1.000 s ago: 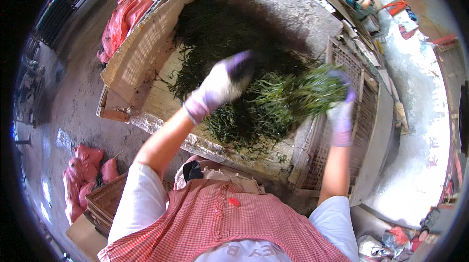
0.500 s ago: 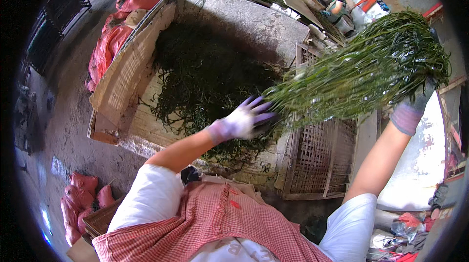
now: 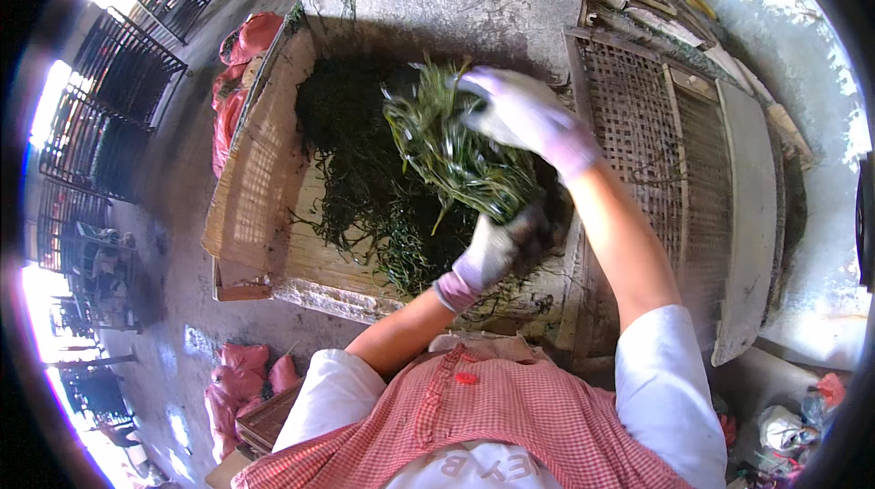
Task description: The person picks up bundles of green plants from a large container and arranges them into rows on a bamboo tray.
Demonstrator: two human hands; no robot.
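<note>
While one green weed bunch [image 3: 447, 144] is up mid-frame between the right hand [image 3: 529, 111] and left hand [image 3: 499, 247], a big dark pile [image 3: 346, 111] is left in the box [image 3: 456, 10]. I can't tell if the blurry, part-hidden fingers pinch.

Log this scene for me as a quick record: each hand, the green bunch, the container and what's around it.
Left hand: gloved, at the lower edge of the bunch; grip unclear
Right hand: gloved, at the bunch's upper right; blurred, finger closure unclear
Bunch: long, glossy green strands, between the hands
Dark pile: tangled strands, in the bin, beside and below the bunch in view
Bin: large, shallow, pale worn walls
Right side: woven lattice panel
Left side: pinkish-red sacks on the floor
</note>
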